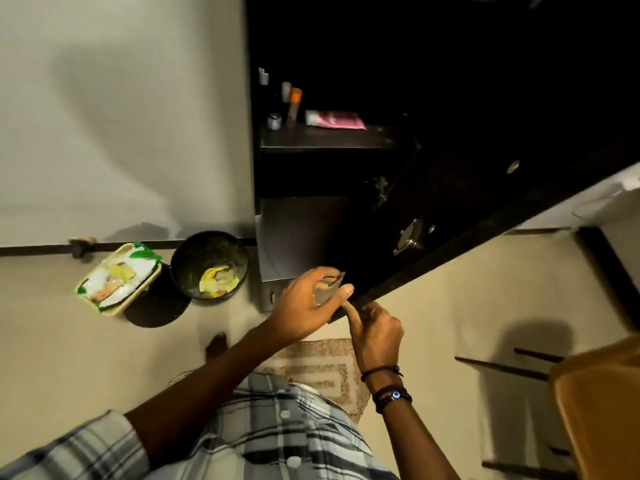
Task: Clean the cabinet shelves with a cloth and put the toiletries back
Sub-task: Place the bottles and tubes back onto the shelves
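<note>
On the floor at the left lie a tray (117,277) of wrappers and a dark bin (209,265), both well apart from the work. The left hand (304,304) is curled around a small pale, partly see-through thing (327,287), too blurred to name; it may be the cloth or a small toiletry. Above it, in the open cabinet (311,237), the shelf (325,142) carries a small jar (274,121), an orange-capped bottle (294,103) and a pink tube (334,120) lying flat. The right hand (375,336) grips the lower edge of the cabinet door (450,244), fingers closed on it. To do this step well, I judge the right hand should hold the door steady and wide while the left carries its load in under the shelf without knocking the standing bottles.
</note>
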A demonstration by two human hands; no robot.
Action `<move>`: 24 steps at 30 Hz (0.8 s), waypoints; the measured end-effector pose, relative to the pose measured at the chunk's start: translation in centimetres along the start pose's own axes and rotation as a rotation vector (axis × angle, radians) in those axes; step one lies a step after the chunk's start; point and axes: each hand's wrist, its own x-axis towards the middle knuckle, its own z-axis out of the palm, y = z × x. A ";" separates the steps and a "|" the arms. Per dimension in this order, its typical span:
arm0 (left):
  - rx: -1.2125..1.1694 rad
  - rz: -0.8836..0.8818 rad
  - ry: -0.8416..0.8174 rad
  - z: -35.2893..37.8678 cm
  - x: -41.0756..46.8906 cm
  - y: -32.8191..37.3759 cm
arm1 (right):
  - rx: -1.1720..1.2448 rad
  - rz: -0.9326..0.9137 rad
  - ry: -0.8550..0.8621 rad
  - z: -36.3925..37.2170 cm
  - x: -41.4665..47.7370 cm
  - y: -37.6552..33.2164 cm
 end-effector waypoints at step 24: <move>0.131 -0.028 0.173 -23.2 7.5 -9.0 | -0.140 0.080 -0.040 11.6 8.6 -19.3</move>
